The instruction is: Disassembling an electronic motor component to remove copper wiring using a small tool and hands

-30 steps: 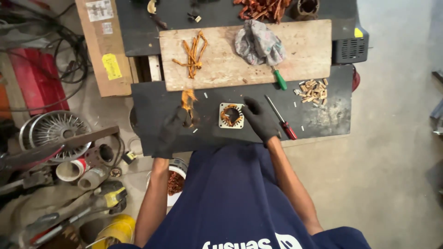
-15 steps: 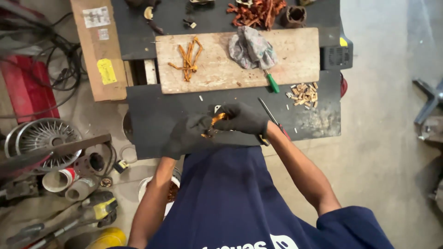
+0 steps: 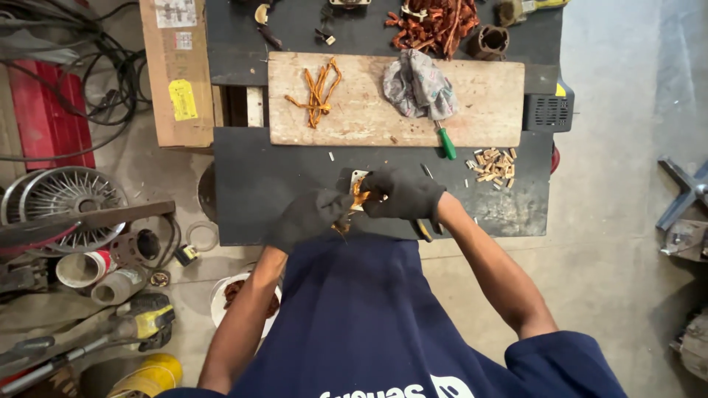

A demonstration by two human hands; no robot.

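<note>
You look straight down at a dark work table (image 3: 251, 184) from above, with your own dark blue shirt filling the bottom of the view. Both your hands wear dark gloves and meet just above the near edge of the table.

Your right hand (image 3: 404, 194) is closed around a small square motor stator (image 3: 359, 190), pale metal with copper winding showing orange at its middle. A slim tool handle sticks out below that hand; you cannot tell from here how it is held.

Your left hand (image 3: 311, 217) is curled narrow, its fingertips pinched on the copper wire (image 3: 344, 225) that comes out of the stator. The two hands touch, or nearly touch, over the part.

Farther up the table lies a pale wooden board (image 3: 487, 103). On it rest a loose bundle of orange copper strands (image 3: 317, 90) to the left and a crumpled grey rag (image 3: 419, 85) near the middle. A screwdriver with a green handle (image 3: 446, 142) pokes out from under the rag, over the board's near edge. To the right of your hands, a small heap of short pale wooden wedges (image 3: 493, 166) sits on the dark surface. At the far edge lies a tangle of reddish copper scrap (image 3: 435, 21).

On the floor to your left stand a cardboard box (image 3: 177, 81), a wire fan guard (image 3: 65, 195) and a yellow power tool (image 3: 151, 323).
</note>
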